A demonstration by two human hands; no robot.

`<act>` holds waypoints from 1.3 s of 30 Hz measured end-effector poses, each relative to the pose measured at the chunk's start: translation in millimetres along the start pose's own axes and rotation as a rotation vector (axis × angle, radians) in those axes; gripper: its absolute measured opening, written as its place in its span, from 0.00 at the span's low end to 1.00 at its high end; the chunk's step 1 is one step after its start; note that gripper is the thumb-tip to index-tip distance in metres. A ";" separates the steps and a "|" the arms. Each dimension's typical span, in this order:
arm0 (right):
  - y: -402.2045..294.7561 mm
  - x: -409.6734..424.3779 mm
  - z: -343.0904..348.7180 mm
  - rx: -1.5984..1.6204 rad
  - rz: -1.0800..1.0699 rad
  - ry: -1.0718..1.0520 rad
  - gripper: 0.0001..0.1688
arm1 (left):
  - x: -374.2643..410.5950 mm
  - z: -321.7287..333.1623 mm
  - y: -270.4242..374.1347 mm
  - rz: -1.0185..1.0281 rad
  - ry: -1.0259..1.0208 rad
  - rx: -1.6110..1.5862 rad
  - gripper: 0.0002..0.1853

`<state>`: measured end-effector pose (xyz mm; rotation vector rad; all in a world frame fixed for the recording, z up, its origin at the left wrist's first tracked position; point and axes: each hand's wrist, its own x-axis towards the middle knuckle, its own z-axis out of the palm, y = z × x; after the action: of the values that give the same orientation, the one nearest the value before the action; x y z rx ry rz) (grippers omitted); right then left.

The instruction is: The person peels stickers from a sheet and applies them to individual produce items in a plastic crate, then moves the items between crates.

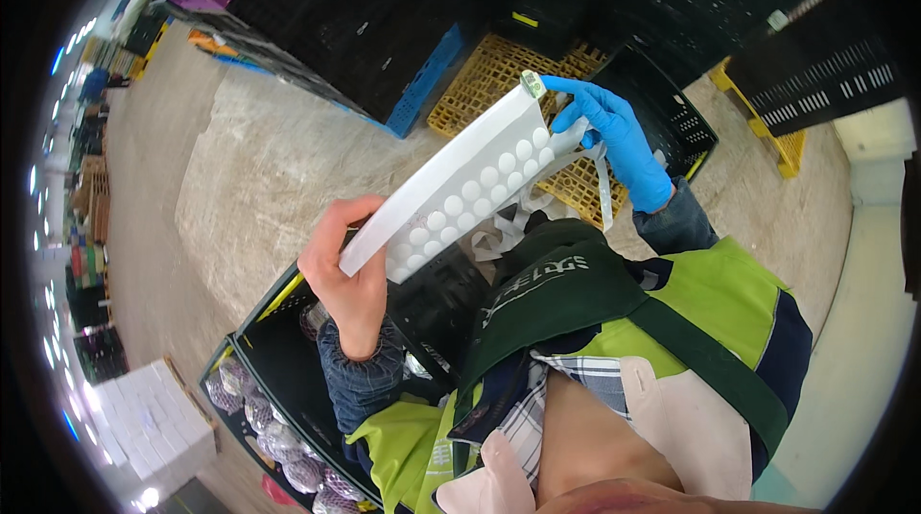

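Note:
My left hand (350, 273), bare, grips the lower left end of a white sheet of round stickers (471, 190). The sheet is held slanting in front of my chest, with two rows of white round stickers along it and a folded white margin. At its upper right end is my right hand (611, 129) in a blue glove; a small printed label (532, 84) sits at the fingertips. Thin strips of backing paper (604, 186) hang below the gloved fingers. What the curled fingers of the right hand pinch is partly hidden.
Black crates (252, 341) at lower left hold netted purplish produce (280, 442). Another black crate (701, 127) lies behind my right hand. Yellow plastic pallets (460, 100), a blue pallet (424, 86) and stacked black crates (345, 17) stand ahead. White boxes (155, 417) are stacked far left.

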<state>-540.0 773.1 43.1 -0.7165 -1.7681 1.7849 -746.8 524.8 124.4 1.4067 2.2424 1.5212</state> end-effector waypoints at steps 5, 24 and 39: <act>-14.1 -28.9 -15.7 -0.034 0.036 0.052 0.25 | 17.3 17.9 -25.9 -0.090 -0.055 -0.184 0.08; 58.1 123.4 -121.4 0.043 0.134 0.130 0.18 | 168.0 111.5 135.5 0.612 -0.335 -0.390 0.11; 99.0 324.5 -323.5 0.177 0.357 0.297 0.15 | 433.8 308.8 160.2 0.468 -0.453 -0.479 0.10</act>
<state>-551.2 1230.2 -60.4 -1.2109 -1.3307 1.9101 -732.4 1062.9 263.9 1.9317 1.2442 1.5044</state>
